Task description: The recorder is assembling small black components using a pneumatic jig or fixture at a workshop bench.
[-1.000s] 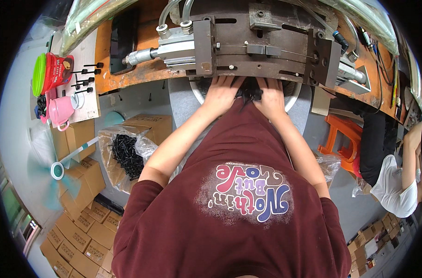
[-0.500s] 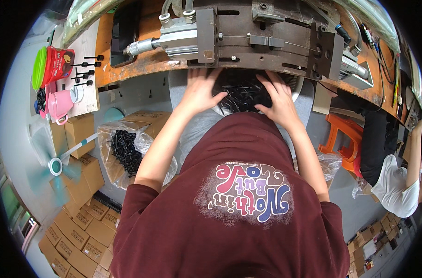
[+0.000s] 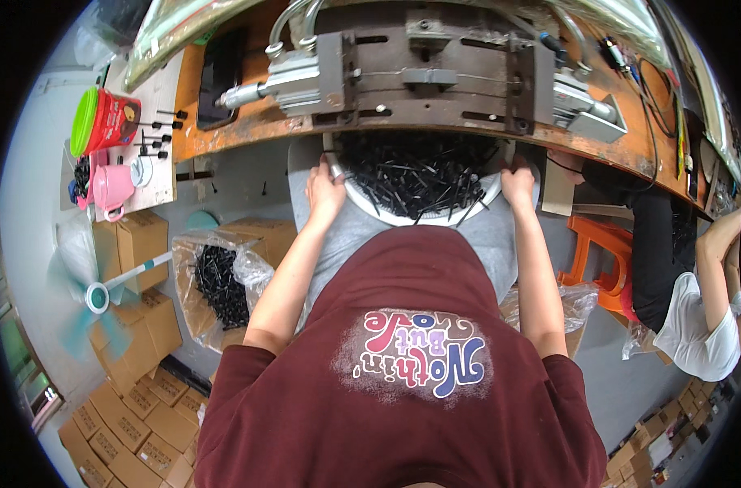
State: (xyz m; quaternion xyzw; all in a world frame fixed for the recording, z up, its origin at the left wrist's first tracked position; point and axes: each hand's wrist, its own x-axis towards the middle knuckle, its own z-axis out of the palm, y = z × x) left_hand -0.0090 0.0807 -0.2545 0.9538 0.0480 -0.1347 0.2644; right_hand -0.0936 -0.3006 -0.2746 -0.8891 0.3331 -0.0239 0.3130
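A white basin [image 3: 384, 215] rests on my lap, its far part under the bench edge. Inside lies a heap of black, thin, rod-like parts [image 3: 415, 175], some poking over the near rim. My left hand [image 3: 325, 195] is closed on the basin's left rim. On the opposite side, my right hand [image 3: 518, 185] grips the right rim; its fingertips are partly hidden. Just beyond the basin, a metal clamping fixture [image 3: 427, 77] with cylinders at both ends is mounted on the wooden bench [image 3: 260, 122].
At left, a red tub [image 3: 116, 118], a pink cup [image 3: 112, 189] and several black parts sit on a white board. A bagged box of black parts [image 3: 220, 285] and a turning fan [image 3: 98, 298] stand below. An orange stool [image 3: 586, 252] and another person [image 3: 696, 325] are at right.
My hands have moved from over the black parts out to the basin's two sides and closed on its rim. The basin has come nearer to me, showing more of its heap.
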